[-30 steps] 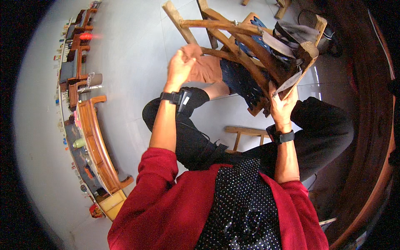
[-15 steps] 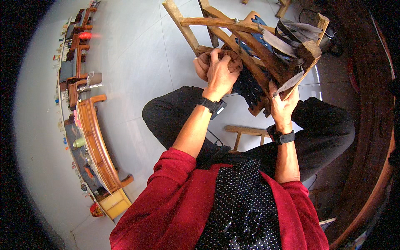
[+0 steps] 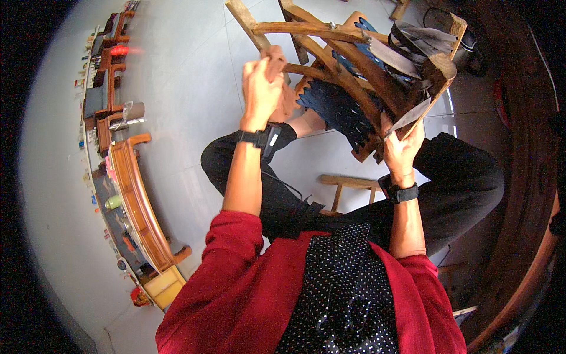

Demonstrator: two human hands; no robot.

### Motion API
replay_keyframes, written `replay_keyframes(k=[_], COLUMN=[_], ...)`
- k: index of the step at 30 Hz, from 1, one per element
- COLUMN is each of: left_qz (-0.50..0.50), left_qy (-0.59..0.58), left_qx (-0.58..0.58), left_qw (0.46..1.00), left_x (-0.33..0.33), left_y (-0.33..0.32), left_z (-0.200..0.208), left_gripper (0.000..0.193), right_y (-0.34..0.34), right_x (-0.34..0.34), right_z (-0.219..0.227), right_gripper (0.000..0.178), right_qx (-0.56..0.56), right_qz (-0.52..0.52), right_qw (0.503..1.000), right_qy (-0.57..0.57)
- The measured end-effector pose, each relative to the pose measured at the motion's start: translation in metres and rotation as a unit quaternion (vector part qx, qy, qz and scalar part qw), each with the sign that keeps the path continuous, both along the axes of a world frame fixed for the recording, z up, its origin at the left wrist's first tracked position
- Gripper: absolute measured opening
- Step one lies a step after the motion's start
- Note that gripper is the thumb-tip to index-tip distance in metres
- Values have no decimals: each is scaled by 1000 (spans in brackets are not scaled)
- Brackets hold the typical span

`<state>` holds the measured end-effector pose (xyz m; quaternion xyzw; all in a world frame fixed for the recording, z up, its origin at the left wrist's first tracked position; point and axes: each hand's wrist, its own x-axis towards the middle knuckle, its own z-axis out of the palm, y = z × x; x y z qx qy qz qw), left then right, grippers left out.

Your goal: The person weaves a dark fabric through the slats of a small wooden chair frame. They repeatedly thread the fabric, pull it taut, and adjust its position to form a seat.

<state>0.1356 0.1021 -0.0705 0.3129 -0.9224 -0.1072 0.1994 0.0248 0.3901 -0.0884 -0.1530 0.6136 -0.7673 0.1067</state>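
A wooden folding stool [image 3: 367, 66] leans in front of me, its crossed legs tilted. Grey straps [image 3: 407, 56] hang loosely about its upper right end. My right hand [image 3: 402, 147] is wrapped round the stool's lower right rail, its fingers partly hidden behind the wood. Beside the stool's left leg, my left hand [image 3: 261, 94] is closed on a crumpled brown cloth [image 3: 287, 103], which hangs below the fingers. Below the crossed legs shows a dark blue piece with a jagged edge [image 3: 336, 109]; I cannot tell what it is.
A low wooden stool [image 3: 348, 184] stands between my legs. Along the left wall runs a long wooden cabinet [image 3: 140, 203] with a green container [image 3: 112, 202] and several small items on top. Dark wooden furniture [image 3: 525, 177] rises at the right. Pale tiled floor [image 3: 194, 76] lies between.
My left hand has moved left with the brown cloth, away from the stool's lower crosspiece, and the cloth now hangs down. My right hand keeps its grip on the rail.
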Motion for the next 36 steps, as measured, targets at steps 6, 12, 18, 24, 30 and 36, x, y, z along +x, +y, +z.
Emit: replay_keyframes(k=[6,12,18,24,30,36], left_qz=[73,-35,18,-38,60,-23], left_qy=[-142,-131,-155,-99,-143,-72], left_qx=[116,153,41,122,47,154], left_qw=[980,979,987,987,987,985], left_x=[-19,-35,-19,-29,-13,-27], left_y=[-8,53,2,43,4,42], left_z=[-28,-14,-16,-38,-19,-38], left_gripper=[45,36,38,44,31,43], right_y=[1,1,2,1,1,-1], right_x=[3,8,7,10,10,13], right_z=[-7,-10,-13,-18,-19,-17], right_gripper=[48,52,53,55,53,50], right_qx=[19,50,18,26,19,41], right_qz=[7,30,6,26,-2,5], right_qw=[999,998,999,997,999,997], right_qy=[28,10,26,62,40,62])
